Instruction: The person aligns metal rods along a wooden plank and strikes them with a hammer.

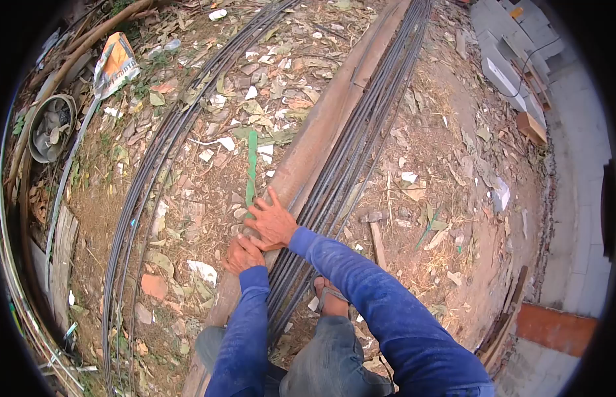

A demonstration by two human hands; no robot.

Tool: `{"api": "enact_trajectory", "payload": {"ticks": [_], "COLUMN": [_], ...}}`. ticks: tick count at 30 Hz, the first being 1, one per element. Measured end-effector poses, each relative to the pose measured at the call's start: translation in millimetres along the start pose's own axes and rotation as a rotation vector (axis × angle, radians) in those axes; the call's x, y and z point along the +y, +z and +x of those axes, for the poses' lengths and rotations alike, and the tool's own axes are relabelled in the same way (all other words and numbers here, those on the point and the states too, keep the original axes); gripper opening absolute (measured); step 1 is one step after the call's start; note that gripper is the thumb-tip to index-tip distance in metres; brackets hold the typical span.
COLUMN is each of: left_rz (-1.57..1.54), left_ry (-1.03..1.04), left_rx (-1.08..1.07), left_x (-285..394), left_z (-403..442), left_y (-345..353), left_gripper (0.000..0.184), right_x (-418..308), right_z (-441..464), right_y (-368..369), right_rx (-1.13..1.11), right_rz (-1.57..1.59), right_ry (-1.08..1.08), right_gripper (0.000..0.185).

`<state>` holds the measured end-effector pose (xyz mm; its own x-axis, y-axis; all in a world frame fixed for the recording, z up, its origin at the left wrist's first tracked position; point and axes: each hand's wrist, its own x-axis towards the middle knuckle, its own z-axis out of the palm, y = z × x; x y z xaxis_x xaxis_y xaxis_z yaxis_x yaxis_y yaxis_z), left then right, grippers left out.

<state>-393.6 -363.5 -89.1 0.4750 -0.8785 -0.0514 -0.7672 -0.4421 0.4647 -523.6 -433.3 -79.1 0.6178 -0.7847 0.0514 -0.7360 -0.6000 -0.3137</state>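
My right hand (275, 221) rests over the left edge of a long wooden beam (314, 142), palm down with its fingers spread. Close against it, my left hand (243, 255) has its fingers curled at the same edge; whatever they hold is hidden. A flat green strip (252, 165) lies on the ground, its near end by my right fingertips. Along the beam's right side runs a bundle of thin dark steel bars (361, 132), passing beneath my right forearm.
A hammer (377, 245) lies right of the bars. More curved steel bars (149, 159) stretch along the left. A bucket (51, 129) and a torn sack (116, 66) are at far left. Grey blocks (503, 73) stand upper right. Leaves and white fragments litter the ground.
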Motion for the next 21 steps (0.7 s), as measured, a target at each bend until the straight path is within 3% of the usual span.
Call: {"api": "enact_trajectory", "payload": {"ticks": [3,8,11,13,15,16,18,19,21], "left_rz": [0.016,-0.047,-0.053,-0.053,0.161,0.271,0.241,0.226,0.25], "left_ry": [0.051,-0.064,-0.056,-0.003,0.3,0.45,0.411,0.39,0.423], "left_rx": [0.179,0.056,-0.02,-0.102,-0.189,-0.235,-0.287,-0.304,-0.31], "left_x": [-9.8,-6.0,-4.7,-9.6,6.6,12.6,15.3,15.5,8.6], "left_z": [3.6,3.1,3.9,0.2,-11.8,-18.0,-19.5,-16.6,-15.2], "left_y": [20.6,15.7,4.4,3.3,-13.5,-18.8,-15.8,-13.5,-9.9], "left_gripper": [0.044,0.044,0.046,0.059,0.083,0.098,0.116,0.125,0.126], "right_x": [4.4,-0.7,-17.7,-14.6,6.6,13.3,11.0,5.7,-5.0], "right_z": [5.0,2.5,-20.3,-73.6,-154.8,-200.0,-276.2,-305.2,-347.5], "right_y": [-4.9,-13.2,-37.8,-72.3,-73.4,-61.0,-29.8,-9.3,25.1], "right_rx": [-0.009,-0.061,0.434,0.587,0.719,0.7,0.489,0.463,0.404], "right_rz": [0.001,-0.043,0.091,0.204,0.232,0.175,0.056,0.096,0.184], "right_ry": [-0.012,-0.003,0.132,0.514,0.924,1.149,1.444,1.427,1.387], "right_gripper": [0.05,0.048,0.043,0.04,0.039,0.042,0.045,0.047,0.051]}}
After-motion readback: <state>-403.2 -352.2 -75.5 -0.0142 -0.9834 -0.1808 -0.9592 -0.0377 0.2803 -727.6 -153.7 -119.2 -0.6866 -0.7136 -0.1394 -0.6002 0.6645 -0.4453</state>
